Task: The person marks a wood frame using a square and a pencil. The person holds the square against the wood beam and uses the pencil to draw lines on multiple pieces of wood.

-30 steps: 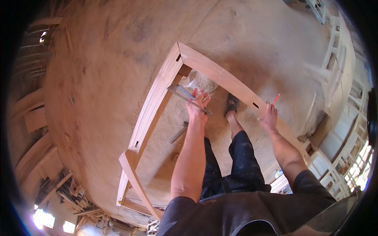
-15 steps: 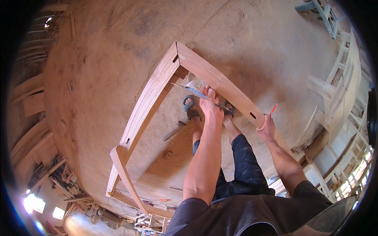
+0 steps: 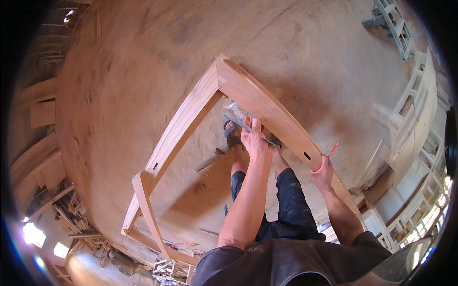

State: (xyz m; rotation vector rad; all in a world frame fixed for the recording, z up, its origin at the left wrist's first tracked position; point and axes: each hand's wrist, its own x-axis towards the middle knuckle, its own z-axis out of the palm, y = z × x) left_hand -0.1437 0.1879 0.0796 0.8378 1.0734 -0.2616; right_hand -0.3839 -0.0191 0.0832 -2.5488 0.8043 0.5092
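A large angled wooden frame stands in front of me, its left beam (image 3: 183, 119) and right beam (image 3: 267, 107) meeting at a far corner. My left hand (image 3: 253, 133) is closed around a long, thin, grey metal tool (image 3: 234, 119), close against the right beam's inner edge. Part of that tool is hidden by the fingers, so its exact kind is unclear. My right hand (image 3: 323, 172) is closed at the same beam's outer edge, near a dark slot (image 3: 307, 156), with a red pencil (image 3: 334, 149) sticking up from it.
A shorter wooden crosspiece (image 3: 151, 217) joins the frame at lower left. My sandalled foot (image 3: 231, 131) stands inside the frame beside a loose wood scrap (image 3: 207, 161). A sawhorse-like metal stand (image 3: 393, 26) is at upper right. Stacked timber (image 3: 40, 159) lies left, pale wooden frames (image 3: 412, 114) right.
The right beam has tilted, and the dark slot and open seam at the far corner no longer show. My left hand moved slightly nearer with the metal tool. The pencil leans more to the right.
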